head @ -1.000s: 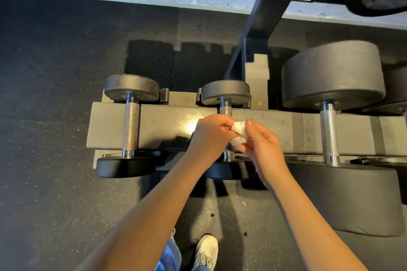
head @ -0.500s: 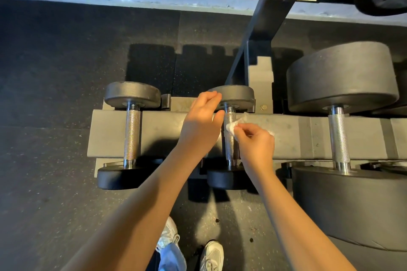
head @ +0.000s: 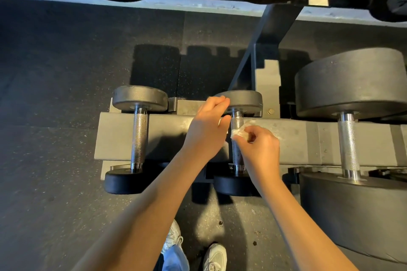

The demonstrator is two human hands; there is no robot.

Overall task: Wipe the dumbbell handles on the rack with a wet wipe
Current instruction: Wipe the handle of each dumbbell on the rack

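Head view: on the rack (head: 114, 136), second from its left end, a dumbbell handle (head: 237, 154) lies across the beam. The right hand (head: 261, 146) pinches a crumpled wet wipe (head: 237, 132) against the handle's far half. The left hand (head: 206, 127) sits just left of it, fingers curled by the far weight head (head: 246, 99); whether it grips anything, I cannot tell.

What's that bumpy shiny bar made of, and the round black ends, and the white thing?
The handle looks like steel: silvery, shiny, crisscross knurling. The round ends seem rubber-coated: matt black, rounded edges. The wet wipe looks like thin cloth or paper: white, crumpled.
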